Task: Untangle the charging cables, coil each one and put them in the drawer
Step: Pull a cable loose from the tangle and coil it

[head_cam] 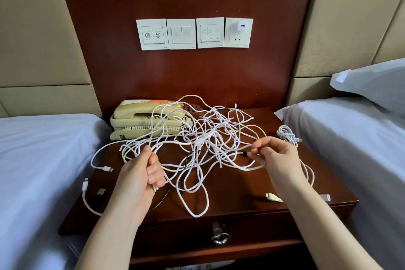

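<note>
On the dark wooden nightstand (241, 193), a tangle of white charging cables (199, 141) defies counting. At its 9 o'clock the left hand (140, 175) grips several strands; at 3 o'clock the right hand (278, 158) pinches one. One coiled white cable (287, 135) lies just beyond.

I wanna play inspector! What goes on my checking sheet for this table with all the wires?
Surface: dark wooden nightstand, mostly covered by wires.
Job's things: tangle of white cables not sorted yet; one coiled cable near the right edge; drawer closed.
Clutter: beige telephone at the back, wires draped over it.
Grips: left hand grips several strands; right hand pinches one strand.
Cables: plug ends lie loose at the front left.
Surroundings: left bed, right bed, wall switches, charger in the socket.
</note>
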`<state>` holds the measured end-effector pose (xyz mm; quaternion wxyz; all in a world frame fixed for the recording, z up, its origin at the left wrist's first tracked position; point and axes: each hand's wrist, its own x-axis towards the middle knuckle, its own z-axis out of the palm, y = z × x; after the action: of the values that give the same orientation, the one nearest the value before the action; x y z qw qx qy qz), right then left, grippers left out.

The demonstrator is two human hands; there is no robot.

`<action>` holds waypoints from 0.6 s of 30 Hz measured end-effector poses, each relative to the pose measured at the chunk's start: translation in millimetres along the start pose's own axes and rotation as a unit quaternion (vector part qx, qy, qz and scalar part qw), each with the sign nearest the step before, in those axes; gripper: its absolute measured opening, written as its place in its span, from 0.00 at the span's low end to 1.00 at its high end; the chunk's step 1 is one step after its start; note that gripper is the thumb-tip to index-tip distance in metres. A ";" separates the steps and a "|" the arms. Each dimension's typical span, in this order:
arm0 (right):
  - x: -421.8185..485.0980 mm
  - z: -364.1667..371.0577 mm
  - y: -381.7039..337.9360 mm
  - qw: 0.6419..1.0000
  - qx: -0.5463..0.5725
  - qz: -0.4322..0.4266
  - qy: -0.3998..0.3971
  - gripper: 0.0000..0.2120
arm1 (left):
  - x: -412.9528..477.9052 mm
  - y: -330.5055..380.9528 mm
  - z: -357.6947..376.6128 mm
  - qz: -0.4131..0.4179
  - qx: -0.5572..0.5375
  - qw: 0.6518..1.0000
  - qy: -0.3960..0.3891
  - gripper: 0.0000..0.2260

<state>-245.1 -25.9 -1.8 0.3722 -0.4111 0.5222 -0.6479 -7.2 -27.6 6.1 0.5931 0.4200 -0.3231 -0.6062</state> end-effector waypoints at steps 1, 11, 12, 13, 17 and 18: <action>-0.7 -0.1 0.4 0.998 -0.054 -0.027 -0.005 0.19 | -2.7 0.5 0.4 -0.003 0.014 1.000 -0.013 0.22; -25.8 14.2 -10.7 0.926 -0.258 -0.222 -0.166 0.14 | -19.1 -3.4 6.2 -0.010 0.104 0.979 -0.175 0.18; -28.3 15.6 -14.5 0.934 -0.218 -0.218 -0.178 0.13 | -20.1 -3.7 7.0 -0.009 0.113 0.976 -0.186 0.18; -31.6 17.5 -17.2 0.939 -0.184 -0.209 -0.203 0.11 | -21.0 -4.2 7.8 -0.008 0.123 0.973 -0.193 0.18; -37.3 23.7 -11.6 0.898 -0.208 -0.216 -0.322 0.09 | -22.6 -6.9 9.6 -0.003 0.146 0.971 -0.191 0.18; -37.9 24.9 -11.1 0.891 -0.218 -0.219 -0.332 0.08 | -22.5 -6.6 9.4 -0.001 0.146 0.971 -0.192 0.18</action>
<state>-208.2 1.4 6.5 0.2732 -0.7774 0.3928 -0.4083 -19.9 -5.7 7.2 0.4517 0.3785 -0.5153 -0.6222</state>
